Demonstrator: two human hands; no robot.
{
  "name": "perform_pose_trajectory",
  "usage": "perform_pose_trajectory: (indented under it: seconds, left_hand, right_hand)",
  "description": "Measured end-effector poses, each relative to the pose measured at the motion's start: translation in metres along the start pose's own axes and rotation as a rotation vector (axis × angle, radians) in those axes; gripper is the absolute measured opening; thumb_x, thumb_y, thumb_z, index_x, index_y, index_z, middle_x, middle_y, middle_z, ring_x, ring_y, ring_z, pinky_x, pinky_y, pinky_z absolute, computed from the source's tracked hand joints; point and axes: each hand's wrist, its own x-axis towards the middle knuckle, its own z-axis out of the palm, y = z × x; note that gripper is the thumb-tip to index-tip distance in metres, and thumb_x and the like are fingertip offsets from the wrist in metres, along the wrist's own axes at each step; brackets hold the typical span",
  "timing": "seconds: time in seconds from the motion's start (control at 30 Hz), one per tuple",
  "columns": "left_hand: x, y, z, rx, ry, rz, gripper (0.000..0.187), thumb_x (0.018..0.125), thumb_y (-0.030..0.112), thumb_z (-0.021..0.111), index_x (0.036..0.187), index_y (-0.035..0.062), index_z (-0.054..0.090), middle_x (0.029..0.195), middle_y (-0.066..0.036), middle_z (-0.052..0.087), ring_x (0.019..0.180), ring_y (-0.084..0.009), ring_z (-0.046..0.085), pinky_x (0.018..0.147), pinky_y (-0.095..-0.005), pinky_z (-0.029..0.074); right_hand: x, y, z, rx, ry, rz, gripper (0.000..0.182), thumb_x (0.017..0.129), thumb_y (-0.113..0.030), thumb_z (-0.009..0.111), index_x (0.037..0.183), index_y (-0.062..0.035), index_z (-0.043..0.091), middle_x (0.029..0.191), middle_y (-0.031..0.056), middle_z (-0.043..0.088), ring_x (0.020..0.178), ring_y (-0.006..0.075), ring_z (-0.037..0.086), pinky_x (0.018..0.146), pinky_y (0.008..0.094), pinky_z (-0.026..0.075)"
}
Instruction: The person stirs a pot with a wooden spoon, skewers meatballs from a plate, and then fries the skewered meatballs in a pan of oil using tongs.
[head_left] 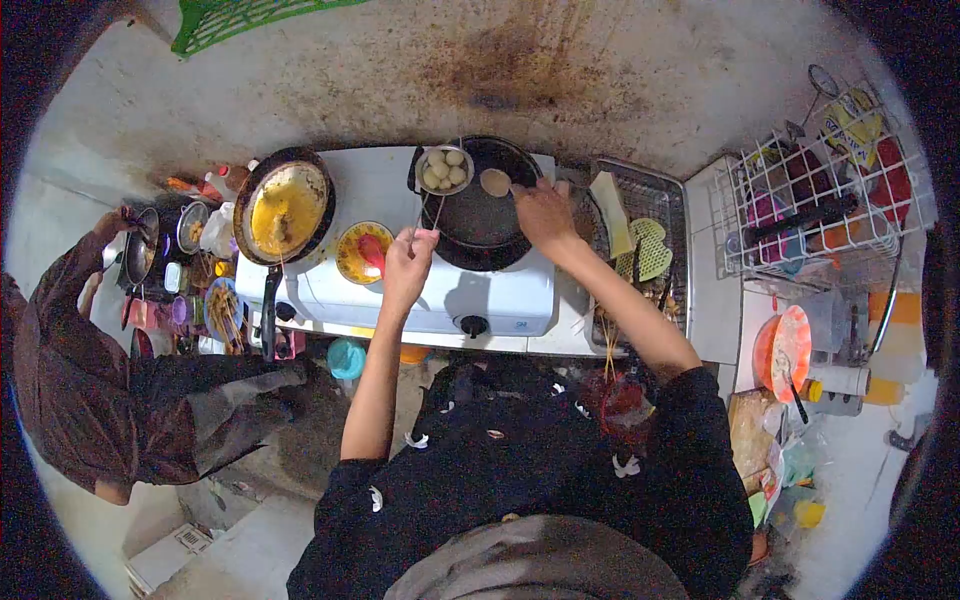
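Observation:
My left hand [408, 262] is closed round the thin handle of a small wire strainer [431, 187]. Several pale round balls [446, 168] sit in it, over the left rim of a dark deep pan [485, 225] on the white stove. Above the pan's right side, my right hand [545, 212] is closed on a small utensil with a round brownish head [495, 182]; its handle is mostly hidden by the fingers. Left of my left hand is a bowl [352, 268] of yellow-orange food with a red spoon [373, 252] in it.
A frying pan [318, 222] with yellow liquid stands on the left burner. Right of the stove lies a wire rack tray [680, 250] with a yellow-green perforated piece [655, 258]. A white wire basket [735, 245] hangs at right. Another person [80, 390] works at left.

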Motion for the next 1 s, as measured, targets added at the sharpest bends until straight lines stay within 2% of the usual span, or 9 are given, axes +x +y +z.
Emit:
perform_pose_trajectory:
  seconds: [0.23, 0.37, 0.53, 0.67, 0.83, 1.0]
  left_hand:
    - [-0.001, -0.008, -0.002, -0.055, -0.032, -0.071, 0.023, 0.081, 0.021, 0.054, 0.077, -0.0012, 0.053, 0.053, 0.004, 0.041, 0.05, -0.0045, 0.035, 0.045, -0.0218, 0.03]
    - [-0.001, -0.002, -0.004, -0.085, -0.025, -0.072, 0.018, 0.082, 0.018, 0.055, 0.078, 0.0006, 0.053, 0.054, 0.007, 0.038, 0.049, -0.0017, 0.032, 0.044, -0.0187, 0.027]
    - [0.0, -0.005, -0.004, -0.163, -0.029, -0.083, 0.014, 0.082, 0.015, 0.053, 0.081, 0.0005, 0.053, 0.055, 0.008, 0.038, 0.049, -0.001, 0.031, 0.043, -0.0174, 0.025]
    - [0.001, -0.005, -0.004, -0.14, -0.019, -0.092, 0.012, 0.082, 0.012, 0.052, 0.082, 0.0001, 0.054, 0.057, 0.007, 0.039, 0.049, -0.0011, 0.031, 0.043, -0.0174, 0.025]
    - [0.002, -0.01, -0.006, -0.14, -0.014, -0.076, 0.011, 0.081, 0.011, 0.051, 0.082, 0.0003, 0.054, 0.056, 0.007, 0.039, 0.049, -0.0011, 0.031, 0.043, -0.0177, 0.024]
    - [0.0, -0.005, -0.006, -0.123, -0.017, -0.062, 0.012, 0.081, 0.012, 0.051, 0.081, 0.0006, 0.053, 0.054, 0.008, 0.038, 0.047, -0.0011, 0.03, 0.042, -0.0182, 0.024]
  right_hand:
    - [0.004, -0.016, -0.013, 0.102, -0.033, -0.038, 0.022, 0.073, -0.01, 0.047, 0.091, -0.0044, 0.059, 0.07, 0.0125, 0.058, 0.078, 0.0264, 0.053, 0.069, 0.0414, 0.032]
    - [0.001, -0.015, 0.006, 0.11, -0.026, -0.038, 0.021, 0.075, -0.011, 0.046, 0.09, -0.0041, 0.059, 0.07, 0.0123, 0.058, 0.078, 0.0267, 0.053, 0.07, 0.0415, 0.032]
    - [-0.001, -0.018, -0.003, 0.152, -0.123, -0.003, 0.022, 0.078, -0.014, 0.045, 0.092, -0.0056, 0.058, 0.074, 0.0133, 0.059, 0.081, 0.0271, 0.053, 0.071, 0.0429, 0.03]
    - [-0.006, -0.017, 0.003, 0.167, -0.055, -0.039, 0.023, 0.079, -0.016, 0.043, 0.094, -0.0061, 0.057, 0.077, 0.0135, 0.059, 0.082, 0.0273, 0.052, 0.071, 0.0439, 0.03]
    - [-0.007, -0.011, -0.008, 0.194, -0.161, 0.006, 0.024, 0.082, -0.016, 0.04, 0.098, -0.008, 0.056, 0.078, 0.0128, 0.059, 0.085, 0.0271, 0.052, 0.071, 0.0435, 0.029]
    - [-0.009, 0.004, 0.009, 0.079, -0.082, -0.006, 0.025, 0.082, -0.015, 0.041, 0.101, -0.0093, 0.055, 0.078, 0.0118, 0.059, 0.084, 0.0259, 0.052, 0.069, 0.0418, 0.029]
